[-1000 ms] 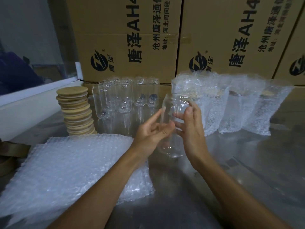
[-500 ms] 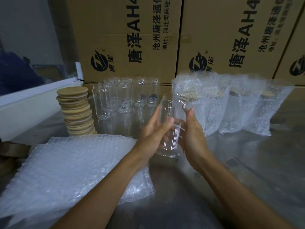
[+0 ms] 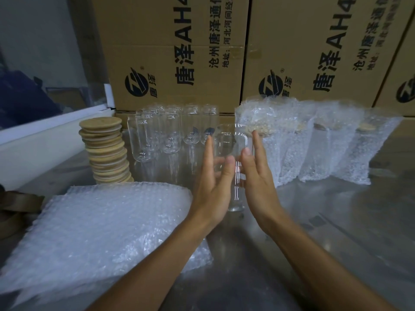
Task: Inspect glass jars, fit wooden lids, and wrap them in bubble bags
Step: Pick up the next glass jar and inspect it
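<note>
Jar (image 3: 231, 167) held upright between both palms just above the worktop (image 3: 336, 221), about mid-worktop, mouth up and bare, no lid on it. Left hand (image 3: 213, 187) and right hand (image 3: 258, 182) press its sides with fingers straight and fanned, not curled round the glass; a flat-palm hold, likely so the wall stays clear of fingers and can be rolled and looked through. Step in hand reads as inspection, with lid and bag not yet reached. Lids (image 3: 105, 151) stacked in a leaning column toward the left edge, near the left hand's side, handy for the next step. Bags (image 3: 101, 232) lie flat in a pile at the near left corner, close to the body, probably for the same reason. Empty jars (image 3: 166, 131) stand in rows at the back edge against the boxes (image 3: 179, 52); wrapped jars (image 3: 314, 144) lean in a line along the back toward the right edge, so stock seems to pass left to right. Against a second ago: then the jar was tipped, with the left fingers loosely open and the right hand cupped behind it; half a second ago the left fingers lay across the front of the glass. Now the jar is upright and lower, nearer the worktop, and both hands have flattened to its sides. Lids, bags, empty jars and wrapped jars have not moved.
</note>
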A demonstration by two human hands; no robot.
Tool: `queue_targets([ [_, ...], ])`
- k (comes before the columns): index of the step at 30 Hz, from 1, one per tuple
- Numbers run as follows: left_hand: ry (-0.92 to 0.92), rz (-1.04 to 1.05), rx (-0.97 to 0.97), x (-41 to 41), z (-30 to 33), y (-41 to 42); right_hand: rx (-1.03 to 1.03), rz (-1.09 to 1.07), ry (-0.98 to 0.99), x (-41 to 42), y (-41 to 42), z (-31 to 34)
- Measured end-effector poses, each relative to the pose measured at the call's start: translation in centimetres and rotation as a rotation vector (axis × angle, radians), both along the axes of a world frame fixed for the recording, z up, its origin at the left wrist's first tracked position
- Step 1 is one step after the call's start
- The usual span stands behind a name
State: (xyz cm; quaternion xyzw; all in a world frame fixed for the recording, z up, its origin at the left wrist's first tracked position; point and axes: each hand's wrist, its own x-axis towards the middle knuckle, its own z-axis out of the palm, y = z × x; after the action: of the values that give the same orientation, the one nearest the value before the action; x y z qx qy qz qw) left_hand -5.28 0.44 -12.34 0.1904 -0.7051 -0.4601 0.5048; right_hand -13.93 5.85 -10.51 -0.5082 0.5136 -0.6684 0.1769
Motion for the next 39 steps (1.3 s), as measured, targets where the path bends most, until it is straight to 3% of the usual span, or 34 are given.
queue_targets([
  [4, 0.019, -0.055, 0.092, 0.1, 0.8, 0.5, 0.001, -0.004, -0.062, -0.5, -0.3, -0.3],
  [11, 0.244, -0.217, 0.43, 0.7, 1.4, -0.6, 0.107, 0.226, -0.603, 0.3, -0.8, 0.2],
  [16, 0.218, -0.155, 0.455, 0.6, 1.2, -0.8, 0.083, 0.088, -0.327, 0.2, -0.7, -0.3],
  [19, 0.187, -0.07, 0.325, 0.2, 1.1, -1.0, 0.124, 0.007, -0.069, 0.1, -0.3, -0.4],
  [21, 0.143, 0.01, 0.186, 0.0, 0.9, -0.6, 0.124, 0.007, -0.014, 0.2, -0.2, -0.5],
  [25, 0.14, 0.042, 0.066, 0.2, 1.3, 0.5, 0.074, 0.099, -0.177, 0.9, -0.3, -0.5],
  [30, 0.151, -0.136, 0.346, 0.9, 2.3, 0.1, 0.107, 0.181, -0.409, 0.3, -0.5, -0.4],
  [34, 0.087, -0.144, 0.504, 1.3, 2.3, -0.2, 0.163, 0.359, -0.606, 0.4, -0.4, -0.4],
  [36, 0.074, -0.114, 0.475, 1.4, 2.2, -0.3, 0.183, 0.383, -0.606, 0.5, -0.5, -0.6],
  [39, 0.092, -0.071, 0.38, 1.2, 2.2, -0.3, 0.135, 0.315, -0.459, 0.5, -0.7, -0.8],
])
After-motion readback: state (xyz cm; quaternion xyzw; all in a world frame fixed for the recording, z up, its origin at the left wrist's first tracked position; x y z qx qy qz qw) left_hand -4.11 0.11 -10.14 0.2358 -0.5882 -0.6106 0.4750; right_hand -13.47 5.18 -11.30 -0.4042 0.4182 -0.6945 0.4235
